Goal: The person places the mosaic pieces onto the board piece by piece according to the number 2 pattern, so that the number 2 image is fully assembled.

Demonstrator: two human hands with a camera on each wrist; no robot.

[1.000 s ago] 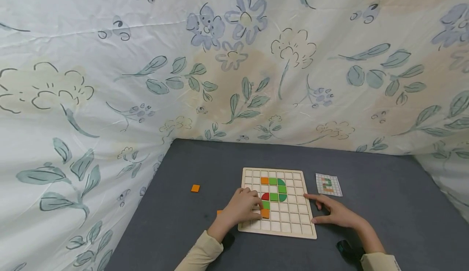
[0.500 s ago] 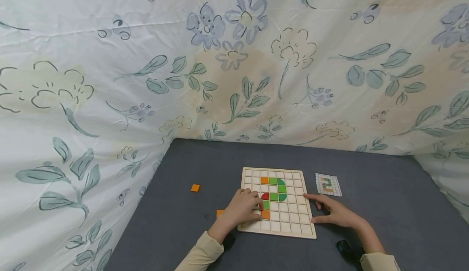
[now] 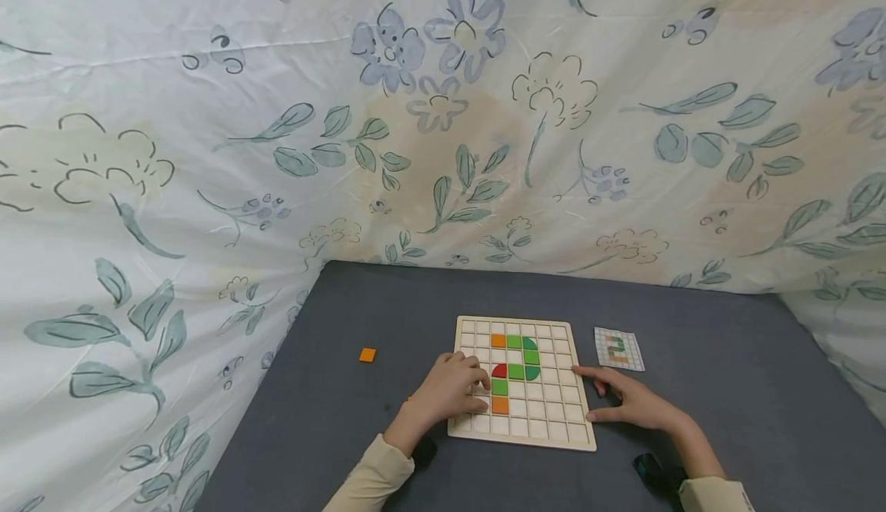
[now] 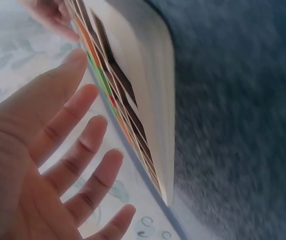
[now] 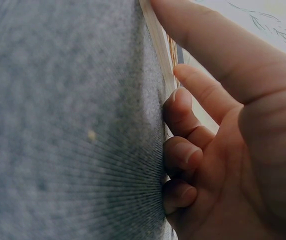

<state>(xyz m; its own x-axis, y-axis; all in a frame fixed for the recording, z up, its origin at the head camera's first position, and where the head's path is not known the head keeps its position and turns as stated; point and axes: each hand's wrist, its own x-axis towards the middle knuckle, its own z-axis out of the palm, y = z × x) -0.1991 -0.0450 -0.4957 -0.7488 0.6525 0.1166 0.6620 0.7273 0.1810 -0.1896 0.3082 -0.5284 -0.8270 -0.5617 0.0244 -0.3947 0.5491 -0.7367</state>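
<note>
A wooden grid board (image 3: 550, 433) lies on the dark table with orange, green and red pieces set in its cells. My left hand (image 3: 446, 389) hovers over the board's left side, fingers spread and slightly bent, holding nothing; the left wrist view shows its bare palm side. Just right of its thumb is an orange square (image 3: 500, 405), with a green square (image 3: 499, 387) above it and a red quarter-round piece (image 3: 500, 371) above that. At the board's right edge my right hand (image 3: 633, 400) touches the rim with outstretched index finger and thumb, its other fingers curled in.
A small printed pattern card (image 3: 619, 349) lies right of the board. On the left side of the table (image 3: 304, 420) is a loose orange square (image 3: 368, 355); another orange piece (image 3: 409, 399) peeks out beside the left wrist. A flower-printed cloth (image 3: 415, 189) hangs behind the table.
My left hand has drawn slightly left, off the lower orange square, and now covers more of the loose orange piece by its wrist. My right hand stays at the board's edge.
</note>
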